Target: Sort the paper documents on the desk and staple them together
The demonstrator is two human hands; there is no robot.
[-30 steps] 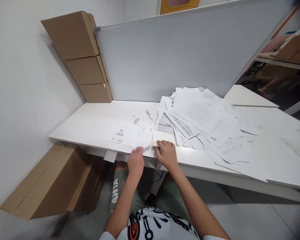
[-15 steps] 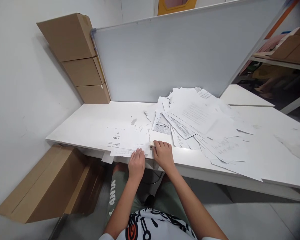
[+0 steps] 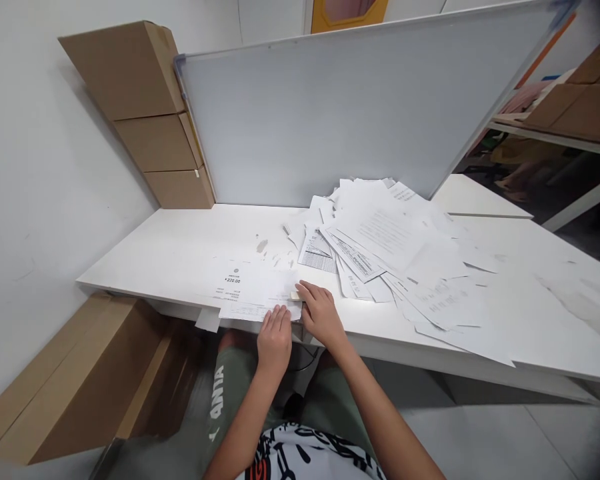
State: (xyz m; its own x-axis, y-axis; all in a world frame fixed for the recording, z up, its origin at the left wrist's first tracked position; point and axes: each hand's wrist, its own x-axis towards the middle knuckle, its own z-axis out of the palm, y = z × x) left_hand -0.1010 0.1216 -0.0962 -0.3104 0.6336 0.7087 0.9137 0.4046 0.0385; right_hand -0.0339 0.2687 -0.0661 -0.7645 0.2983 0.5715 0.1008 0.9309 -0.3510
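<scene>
Far left, three cardboard boxes stand stacked against the wall behind the white worktop, and one more long cardboard box leans below its front edge. A whiteboard stands upright along the back of the worktop, its left end just beside the stack.

Near the front edge lie a printed sheet marked 220.00 and a second sheet partly over it, while one paper slip hangs over the edge. The left hand rests on the second sheet at the edge, fingers together and spread flat, not clamped on anything. The right hand sits just beside it, fingers curled against a small pale block at the sheets' right side; whether they clamp it, I cannot tell. Only a narrow gap separates the hands.

Right of them, a loose pile of papers, too many to count, spreads toward the worktop's far end and nearly reaches the front edge. Beyond, a shelf carries two cardboard boxes.
</scene>
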